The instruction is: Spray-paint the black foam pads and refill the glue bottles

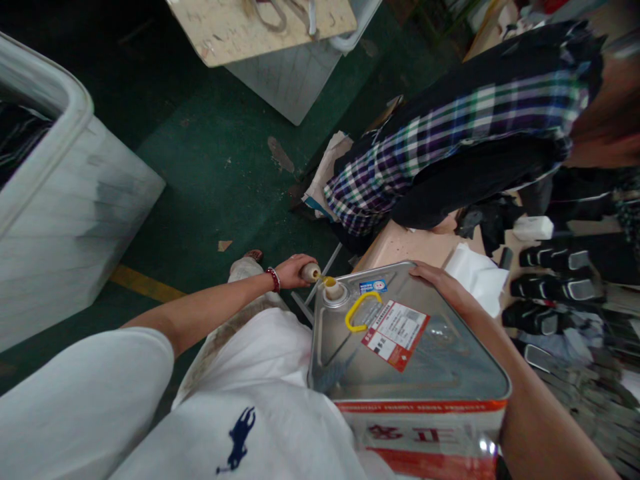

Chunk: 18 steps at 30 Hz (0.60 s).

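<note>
My left hand (294, 270), with a red beaded bracelet at the wrist, is closed round a small pale bottle (311, 272). The bottle's mouth faces the short spout (333, 289) of a large square metal can (430, 370). Yellowish liquid shows at the spout and at the bottle's mouth. The can lies tilted against my white shirt, its top turned up to me, with a yellow carrying handle (356, 313) and a red and white label (397, 333). My right hand (434, 277) grips the can's far right edge; its fingertips are partly hidden.
A person in a checked garment (425, 143) bends over a workbench (400, 247) just ahead. Black shoe-like pieces (555, 287) lie on the right. Large white bins (100, 193) stand at left and behind, one under a wooden board (270, 33). The floor is green.
</note>
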{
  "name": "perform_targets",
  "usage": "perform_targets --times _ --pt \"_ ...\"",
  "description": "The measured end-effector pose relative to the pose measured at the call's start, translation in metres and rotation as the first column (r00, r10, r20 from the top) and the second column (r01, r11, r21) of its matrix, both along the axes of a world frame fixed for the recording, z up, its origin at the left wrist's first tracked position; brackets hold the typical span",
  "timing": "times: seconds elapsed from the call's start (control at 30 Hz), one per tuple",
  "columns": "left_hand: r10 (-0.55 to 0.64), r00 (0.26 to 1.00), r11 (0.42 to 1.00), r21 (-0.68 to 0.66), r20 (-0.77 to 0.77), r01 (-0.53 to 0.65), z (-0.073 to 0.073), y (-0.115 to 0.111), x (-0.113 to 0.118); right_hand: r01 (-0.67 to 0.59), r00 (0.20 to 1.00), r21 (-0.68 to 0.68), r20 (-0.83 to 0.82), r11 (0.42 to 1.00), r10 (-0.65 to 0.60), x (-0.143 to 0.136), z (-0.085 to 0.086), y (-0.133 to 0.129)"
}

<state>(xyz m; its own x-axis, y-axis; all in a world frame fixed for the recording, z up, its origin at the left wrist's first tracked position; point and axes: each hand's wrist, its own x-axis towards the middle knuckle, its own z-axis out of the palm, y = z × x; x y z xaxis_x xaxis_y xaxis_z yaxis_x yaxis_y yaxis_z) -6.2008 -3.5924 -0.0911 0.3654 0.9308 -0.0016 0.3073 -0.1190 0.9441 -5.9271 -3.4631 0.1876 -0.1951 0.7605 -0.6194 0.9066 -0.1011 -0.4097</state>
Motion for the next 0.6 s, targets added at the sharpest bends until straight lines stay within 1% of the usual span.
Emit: perform_targets --times 0.1,0.27,0.4,0.6 --pt "0.000 1.000 1.000 0.000 0.000 0.000 0.0003 0.0000 0.0002 0.056 0.998 -0.065 -0.030 0.996 -0.058 0.0028 -0.0016 0.0006" --pt "0.000 1.000 1.000 -0.003 0.000 0.000 0.0026 0.0002 0.0010 0.073 0.996 -0.055 -0.041 0.996 -0.075 0.0032 -0.0001 -0.0004" --pt "0.000 1.000 1.000 0.005 0.006 0.000 0.0022 0.0006 0.0027 0.102 0.994 -0.081 -0.038 0.992 -0.105 0.0016 0.0030 -0.0020" --pt "0.003 1.000 1.000 -0.006 0.012 -0.003 0.0046 0.0012 0.0034 0.089 0.996 -0.057 -0.013 0.994 -0.089 0.0030 0.0025 -0.0018"
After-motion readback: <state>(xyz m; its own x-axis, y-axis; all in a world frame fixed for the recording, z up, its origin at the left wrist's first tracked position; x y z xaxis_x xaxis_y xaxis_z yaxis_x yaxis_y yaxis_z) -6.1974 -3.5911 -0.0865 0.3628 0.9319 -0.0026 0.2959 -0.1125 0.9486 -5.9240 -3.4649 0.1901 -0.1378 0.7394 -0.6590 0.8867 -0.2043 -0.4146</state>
